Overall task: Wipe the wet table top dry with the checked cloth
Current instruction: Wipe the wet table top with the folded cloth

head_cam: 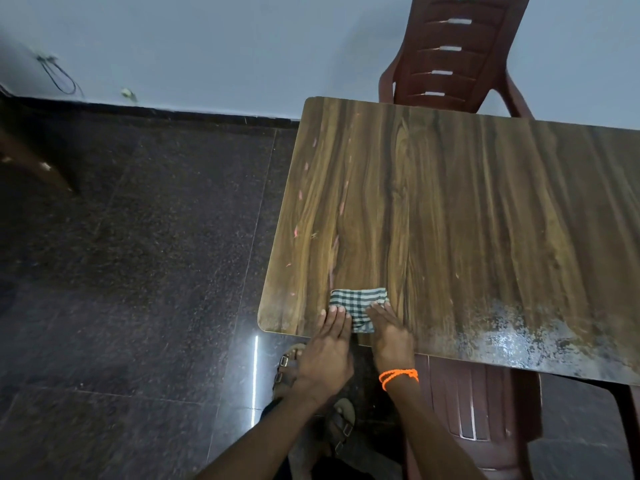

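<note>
A folded green-and-white checked cloth (358, 304) lies flat on the wood-grain table top (467, 220), close to the near edge by the front left corner. My left hand (327, 348) presses on the cloth's left part with straight fingers. On the cloth's right part my right hand (389, 332) lies flat, an orange thread band on its wrist. A shiny wet patch (526, 337) spreads along the table's near edge to the right of my hands.
A maroon plastic chair (453, 53) stands behind the table against the pale wall. Another maroon chair (478, 414) is tucked under the near edge at my right. Dark polished floor (138, 271) lies to the left; my sandalled feet (311, 403) stand below the table corner.
</note>
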Available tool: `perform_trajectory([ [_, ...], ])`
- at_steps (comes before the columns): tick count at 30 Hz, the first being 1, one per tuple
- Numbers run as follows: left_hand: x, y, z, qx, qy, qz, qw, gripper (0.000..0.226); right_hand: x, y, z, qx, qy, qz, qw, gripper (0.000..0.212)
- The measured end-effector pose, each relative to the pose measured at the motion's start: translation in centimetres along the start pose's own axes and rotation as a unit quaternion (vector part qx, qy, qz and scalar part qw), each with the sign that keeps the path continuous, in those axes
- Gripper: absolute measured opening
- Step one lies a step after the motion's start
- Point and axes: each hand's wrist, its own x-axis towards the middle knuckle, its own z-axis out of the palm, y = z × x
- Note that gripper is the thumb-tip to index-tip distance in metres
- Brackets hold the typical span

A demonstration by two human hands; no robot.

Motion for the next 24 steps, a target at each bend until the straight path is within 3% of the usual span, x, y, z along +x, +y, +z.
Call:
perform_trajectory([
  [9, -2.4, -6.6, -0.1, 0.017, -0.032, -0.003, 0.999, 0.072, -0.1, -4.5, 2.8, -0.008, -0.021, -0.078, 0.997, 0.069],
  [14, -4.6, -5.7, -0.3, 0.031, -0.073, 0.048, 0.996, 0.076, -2.6, -2.0, 2.2, -0.018, -0.028, -0.119, 0.992, 0.063],
  [24, 5.1, -5.7, -3.3, 0.045, -0.039, 0.07, 0.996, 0.076, 5.3, -2.6, 1.3, 0.022, 0.053, 0.026, 0.998, 0.057],
])
